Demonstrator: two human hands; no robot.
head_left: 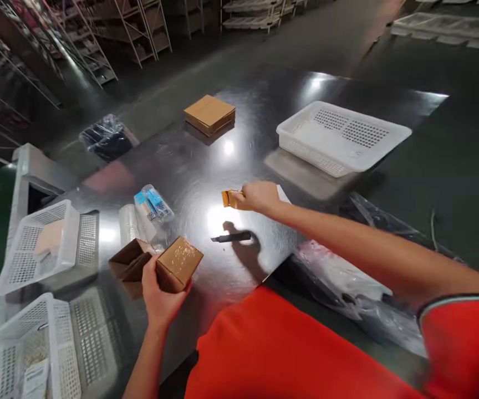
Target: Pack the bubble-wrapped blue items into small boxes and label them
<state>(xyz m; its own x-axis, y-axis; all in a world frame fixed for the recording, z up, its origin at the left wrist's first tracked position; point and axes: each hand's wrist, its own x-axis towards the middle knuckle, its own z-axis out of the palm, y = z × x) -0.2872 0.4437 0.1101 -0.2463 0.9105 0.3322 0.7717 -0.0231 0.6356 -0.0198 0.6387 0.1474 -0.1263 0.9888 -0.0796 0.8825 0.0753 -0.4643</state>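
My left hand (159, 296) is closed on a small brown cardboard box (156, 265) with open flaps and shiny tape on its top, near the front edge of the dark shiny table (206, 160). My right hand (258, 196) reaches out over the table and grips a roll of brown tape (229, 198). A black pen-like tool (231, 238) lies on the table below that hand. A blue and white packet in clear plastic (152, 205) lies just beyond the box.
A flat stack of cardboard (209, 113) lies at the back. A white mesh tray (341, 136) stands at the right, two white baskets (35, 249) at the left. A dark plastic bag (106, 137) sits back left. Clear plastic bags (347, 277) hang at the right edge.
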